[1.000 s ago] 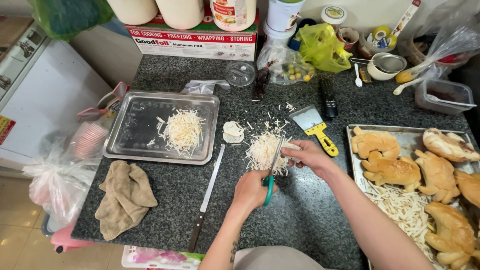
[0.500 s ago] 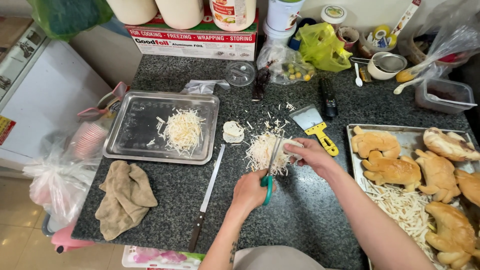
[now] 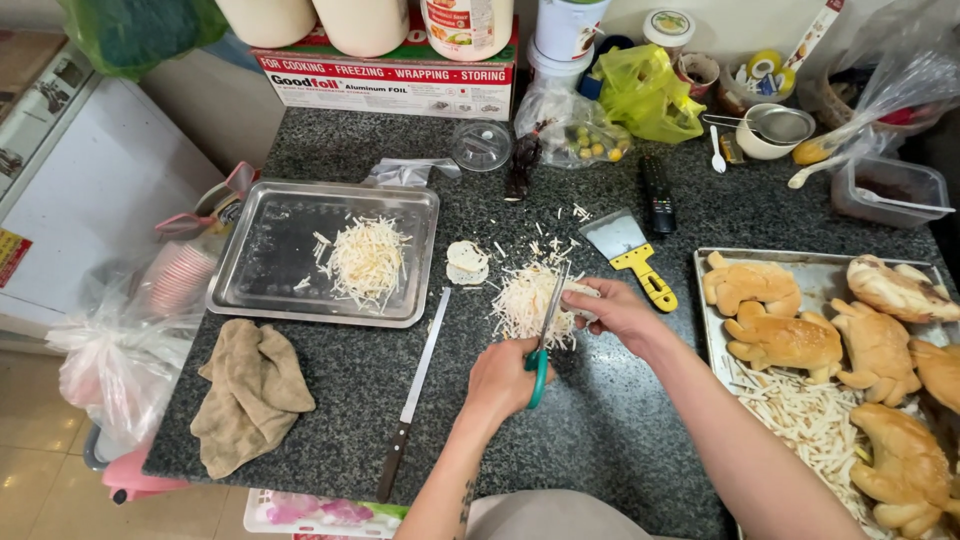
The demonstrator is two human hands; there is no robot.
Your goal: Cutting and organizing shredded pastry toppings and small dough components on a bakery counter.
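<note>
My left hand (image 3: 503, 378) grips teal-handled scissors (image 3: 543, 340), blades pointing away over a pile of pale shredded strips (image 3: 525, 300) on the dark granite counter (image 3: 600, 440). My right hand (image 3: 617, 312) pinches a small pale piece (image 3: 580, 292) at the blades, just right of the pile. A small pale lump (image 3: 466, 262) lies left of the pile. A steel tray (image 3: 270, 260) farther left holds another heap of shreds (image 3: 367, 260).
A long knife (image 3: 414, 390) lies left of my left hand. A yellow-handled scraper (image 3: 632, 255) and a remote (image 3: 656, 195) sit behind my right hand. A baking tray (image 3: 720, 330) at right holds bread figures (image 3: 785, 340) and strips. A brown cloth (image 3: 248, 390) lies front left.
Both hands stay over the pile; the scissors shifted slightly as they work on the piece held by my right hand. Everything else is unmoved.
</note>
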